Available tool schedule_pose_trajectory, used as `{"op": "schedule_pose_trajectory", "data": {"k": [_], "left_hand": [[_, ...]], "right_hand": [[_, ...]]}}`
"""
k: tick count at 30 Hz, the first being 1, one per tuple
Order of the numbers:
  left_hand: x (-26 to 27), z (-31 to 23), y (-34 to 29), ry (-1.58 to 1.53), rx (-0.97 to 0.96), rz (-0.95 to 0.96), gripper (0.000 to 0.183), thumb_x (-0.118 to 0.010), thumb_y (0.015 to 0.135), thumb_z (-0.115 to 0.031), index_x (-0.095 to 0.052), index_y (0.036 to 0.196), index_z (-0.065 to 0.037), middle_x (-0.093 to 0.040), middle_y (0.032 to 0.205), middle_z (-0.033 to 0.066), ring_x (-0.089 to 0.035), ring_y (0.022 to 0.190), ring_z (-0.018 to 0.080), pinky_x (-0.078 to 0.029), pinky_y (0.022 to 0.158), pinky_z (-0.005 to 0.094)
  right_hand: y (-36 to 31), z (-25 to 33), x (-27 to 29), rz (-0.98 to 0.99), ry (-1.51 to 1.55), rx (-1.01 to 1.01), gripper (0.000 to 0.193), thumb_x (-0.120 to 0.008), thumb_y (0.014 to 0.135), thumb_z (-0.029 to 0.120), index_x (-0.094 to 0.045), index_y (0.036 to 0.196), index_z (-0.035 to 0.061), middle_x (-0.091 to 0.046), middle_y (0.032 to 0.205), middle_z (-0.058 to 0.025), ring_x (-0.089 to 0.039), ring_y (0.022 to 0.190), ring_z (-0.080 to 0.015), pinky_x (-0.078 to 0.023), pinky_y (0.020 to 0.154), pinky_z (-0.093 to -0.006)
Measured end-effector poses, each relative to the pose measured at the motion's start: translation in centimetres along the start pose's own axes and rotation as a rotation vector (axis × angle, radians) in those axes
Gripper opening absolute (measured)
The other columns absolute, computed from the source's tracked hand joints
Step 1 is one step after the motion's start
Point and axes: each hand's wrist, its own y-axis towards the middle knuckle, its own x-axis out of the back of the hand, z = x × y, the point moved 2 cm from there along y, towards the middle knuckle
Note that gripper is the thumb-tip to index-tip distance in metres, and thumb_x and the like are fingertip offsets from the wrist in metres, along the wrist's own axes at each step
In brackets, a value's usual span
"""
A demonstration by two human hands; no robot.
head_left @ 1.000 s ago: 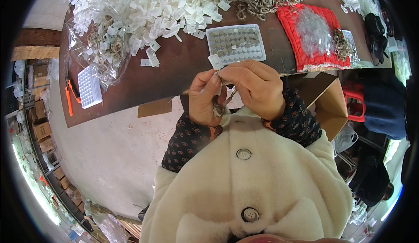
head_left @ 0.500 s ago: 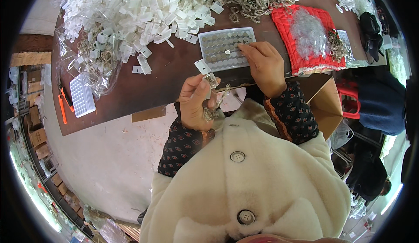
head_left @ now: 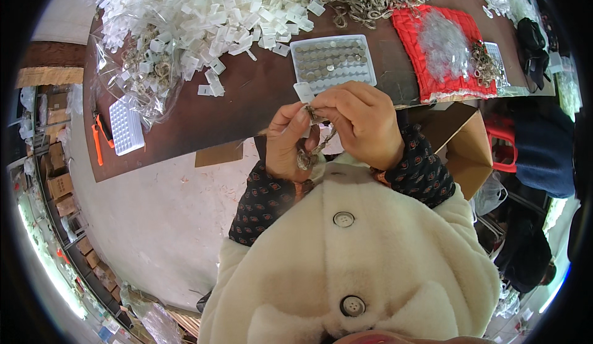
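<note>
Both hands pinched shut on a small metal chain piece (head_left: 314, 135) just above desk (head_left: 247, 97) edge: left hand (head_left: 289, 141), right hand (head_left: 359, 123). Tray (head_left: 333, 61) looked mostly full; big pile (head_left: 204, 10) left, prob. lots to go.

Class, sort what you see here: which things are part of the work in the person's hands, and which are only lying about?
In the work:
left hand
right hand
small metal chain piece held between both hands
grey compartment tray just beyond the hands

Lying about:
pile of white plastic tags
red cloth
orange cutters
cardboard box
</note>
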Motion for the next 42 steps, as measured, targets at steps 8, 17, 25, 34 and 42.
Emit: {"op": "schedule_pose_trajectory", "data": {"k": [8,17,25,34,42], "left_hand": [[-0.6,0.0,-0.3,-0.072,-0.026,-0.066,0.013,-0.063,0.095,-0.014,-0.063,0.108,-0.009,-0.068,0.101,0.0081,-0.053,0.059,0.0103,-0.043,0.05,0.0218],[-1.3,0.2,-0.6,-0.138,0.1,0.139,0.008,-0.061,0.094,-0.008,-0.063,0.102,-0.01,-0.068,0.099,0.0127,-0.053,0.057,0.0091,-0.044,0.049,0.0224],[-2.4,-0.4,-0.8,-0.088,0.084,0.195,0.027,-0.062,0.097,-0.031,-0.058,0.116,-0.013,-0.064,0.098,0.0032,-0.061,0.082,0.012,-0.052,0.067,0.0265],[-1.6,0.2,-0.9,-0.125,0.182,-0.016,0.037,-0.049,0.102,-0.039,-0.05,0.125,-0.01,-0.057,0.113,0.0044,-0.057,0.107,0.0142,-0.047,0.09,0.0327],[-2.5,0.8,-0.9,-0.553,0.258,0.238,0.039,-0.055,0.1,-0.038,-0.05,0.128,-0.011,-0.056,0.121,0.0038,-0.054,0.114,0.016,-0.047,0.098,0.0322]], "right_hand": [[-0.5,1.6,0.9,0.031,-0.048,0.153,0.024,-0.072,0.08,0.006,-0.069,0.103,0.0016,-0.066,0.091,-0.0117,-0.065,0.079,-0.0299,-0.052,0.072,-0.0378],[-0.7,-1.2,-0.9,0.118,1.04,-0.823,0.023,-0.065,0.094,0.01,-0.065,0.113,-0.0028,-0.068,0.098,-0.0063,-0.063,0.086,-0.011,-0.053,0.079,-0.0254],[-1.0,-0.4,-0.7,0.056,0.843,-0.197,0.022,-0.067,0.081,-0.011,-0.069,0.101,-0.0006,-0.066,0.11,-0.0146,-0.065,0.101,-0.021,-0.051,0.087,-0.031],[-0.6,-0.8,-0.8,-0.021,0.498,0.107,0.026,-0.062,0.075,-0.014,-0.068,0.097,-0.001,-0.067,0.105,-0.0151,-0.066,0.095,-0.0263,-0.053,0.082,-0.0347],[-1.7,-0.6,-0.4,-0.169,0.275,0.306,0.031,-0.07,0.079,-0.002,-0.067,0.109,0.0021,-0.066,0.116,-0.0138,-0.064,0.103,-0.0328,-0.053,0.086,-0.0408]]}}
